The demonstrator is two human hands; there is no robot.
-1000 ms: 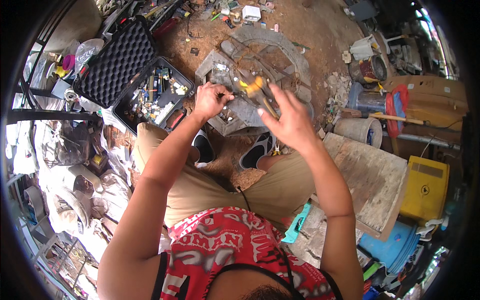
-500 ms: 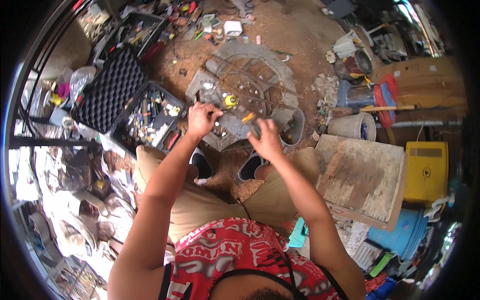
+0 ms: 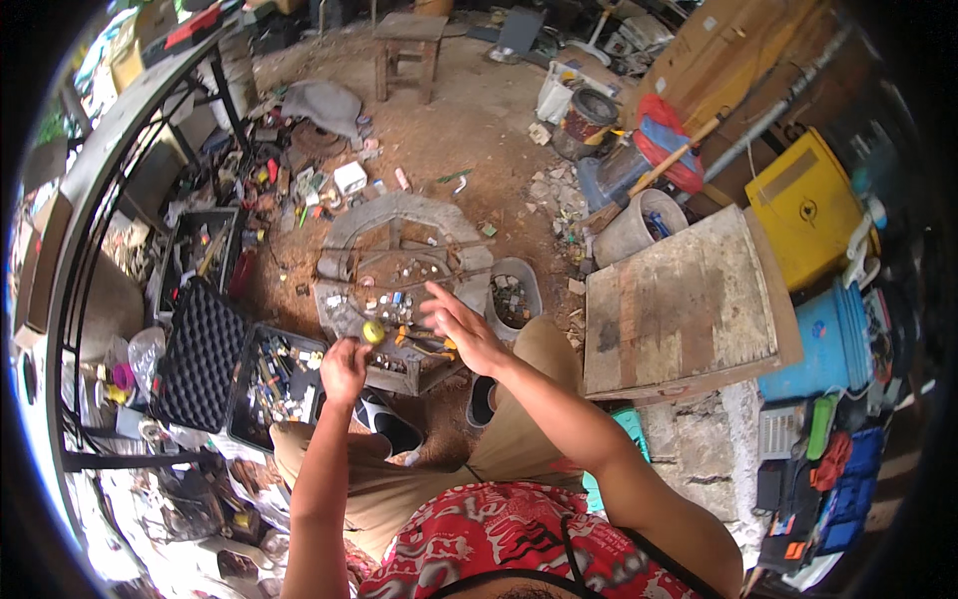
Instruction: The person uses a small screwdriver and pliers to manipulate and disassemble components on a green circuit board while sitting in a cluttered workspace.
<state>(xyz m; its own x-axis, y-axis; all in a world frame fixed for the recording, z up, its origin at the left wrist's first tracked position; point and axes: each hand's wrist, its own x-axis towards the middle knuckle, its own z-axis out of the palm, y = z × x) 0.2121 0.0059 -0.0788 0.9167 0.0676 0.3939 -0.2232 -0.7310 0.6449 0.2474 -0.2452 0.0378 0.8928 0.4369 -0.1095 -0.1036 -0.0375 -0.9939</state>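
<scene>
My left hand (image 3: pixel 343 367) is closed, fingertips together beside a round yellow object (image 3: pixel 372 331); what it holds, if anything, is too small to make out. My right hand (image 3: pixel 461 329) is open, fingers stretched out above a round, concrete-like grey frame (image 3: pixel 354 225) on the dirt floor. Small scraps (image 3: pixel 396 299) are scattered on that frame. A yellow-and-dark tool (image 3: pixel 432 345) lies on it, just below my right hand and partly hidden by it.
An open black foam-lined case (image 3: pixel 195 359) with small parts sits at left. A grey tub (image 3: pixel 514 270) stands beside the frame. At right are a worn board box (image 3: pixel 669 309), a yellow case (image 3: pixel 804 192) and a blue bucket (image 3: pixel 813 344). A wooden stool (image 3: pixel 407 50) stands at the back.
My right hand has let go of the yellow tool and opened. The view has tilted up, showing more of the room. My left hand stays closed near the frame.
</scene>
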